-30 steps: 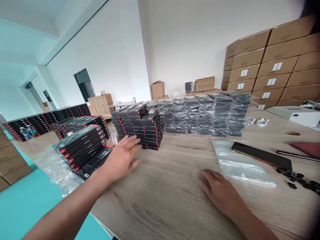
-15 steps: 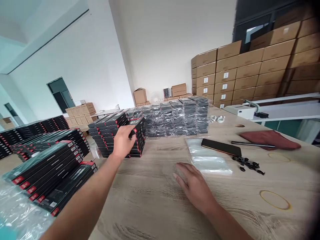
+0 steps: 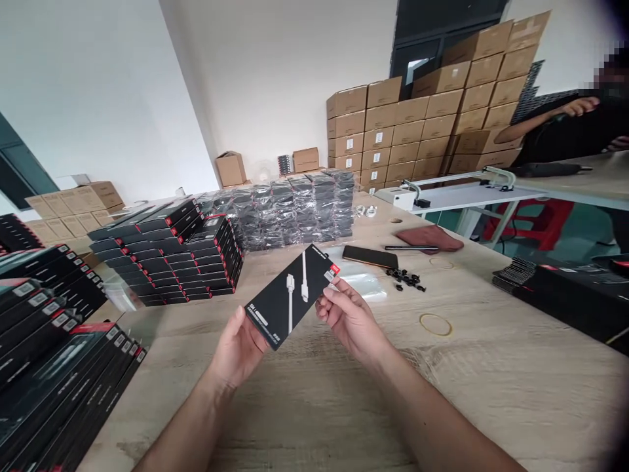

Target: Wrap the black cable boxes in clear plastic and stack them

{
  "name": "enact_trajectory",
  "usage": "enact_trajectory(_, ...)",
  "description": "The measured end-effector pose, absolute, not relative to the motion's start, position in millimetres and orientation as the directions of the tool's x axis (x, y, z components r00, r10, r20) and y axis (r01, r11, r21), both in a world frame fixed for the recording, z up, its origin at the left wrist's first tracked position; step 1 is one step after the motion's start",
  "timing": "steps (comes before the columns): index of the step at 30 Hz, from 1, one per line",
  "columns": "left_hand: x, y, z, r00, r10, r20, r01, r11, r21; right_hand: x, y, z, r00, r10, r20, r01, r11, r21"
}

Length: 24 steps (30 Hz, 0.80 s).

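A black cable box (image 3: pixel 289 298) with a picture of a white charging cable and a red corner label is held up over the wooden table (image 3: pixel 295 406), tilted toward me. My left hand (image 3: pixel 240 347) grips its lower left end, thumb on the front face. At the opposite end, near the red label, my right hand (image 3: pixel 351 318) pinches the box between thumb and fingers. Behind the box lie clear plastic bags (image 3: pixel 366 285), partly covered by it. To the left stands a stack of similar black boxes (image 3: pixel 187 275).
Plastic-wrapped boxes (image 3: pixel 295 210) are piled at the back. A phone (image 3: pixel 369 256), small black clips (image 3: pixel 405 280), a pen (image 3: pixel 411 248), a brown cloth (image 3: pixel 432 238) and a rubber band (image 3: pixel 436 325) lie to the right. More black boxes (image 3: pixel 565 295) sit far right; a co-worker's arm (image 3: pixel 545 124) shows beyond.
My left hand has brought a black box from the stack to the middle, and my right hand has risen off the table to grip it. The view has turned right.
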<state>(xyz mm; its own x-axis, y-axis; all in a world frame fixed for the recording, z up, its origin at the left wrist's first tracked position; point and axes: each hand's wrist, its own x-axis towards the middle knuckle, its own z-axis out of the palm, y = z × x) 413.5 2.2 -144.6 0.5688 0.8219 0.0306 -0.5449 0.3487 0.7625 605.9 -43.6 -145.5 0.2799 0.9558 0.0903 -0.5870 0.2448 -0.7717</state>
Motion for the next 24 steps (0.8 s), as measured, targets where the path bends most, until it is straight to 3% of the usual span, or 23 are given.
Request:
enact_trajectory(7,413,-1,-157,0.757,0.653,0.026,-0.353,0.374,0.857,591,-45,-147,0.120,0.992,-0.045,-0.523,0.024,-0.852)
enact_trajectory(11,408,5,-152,0.649,0.761,-0.024,-0.516,0.462,0.721,566,-50,-151,-0.063,0.993,-0.100,-0.595,-0.117,-0.795)
enact_trajectory(15,406,9,-146,0.644,0.763,-0.043,-0.614,0.550,0.566,531,-57,-159,-0.312,0.939,-0.144,-0.575,-0.308,-0.758)
enact_trajectory(18,403,15,-148,0.561,0.824,-0.084,-0.647,0.500,0.576,531,-58,-158,-0.254,0.962,-0.100,-0.301,-0.177,-0.937)
enact_trajectory(20,397,23,-153,0.478,0.860,-0.179,-0.591,0.466,0.658,549,-56,-153,-0.035,0.998,0.052,0.082,0.054,-0.995)
enact_trajectory(22,387,31,-158,0.441,0.843,-0.308,-0.468,0.509,0.722,577,-53,-148,0.207,0.946,0.251,0.486,0.124,-0.865)
enact_trajectory(24,377,39,-163,0.423,0.808,-0.411,-0.360,0.566,0.741,608,-48,-145,0.392,0.854,0.343,0.712,-0.046,-0.701)
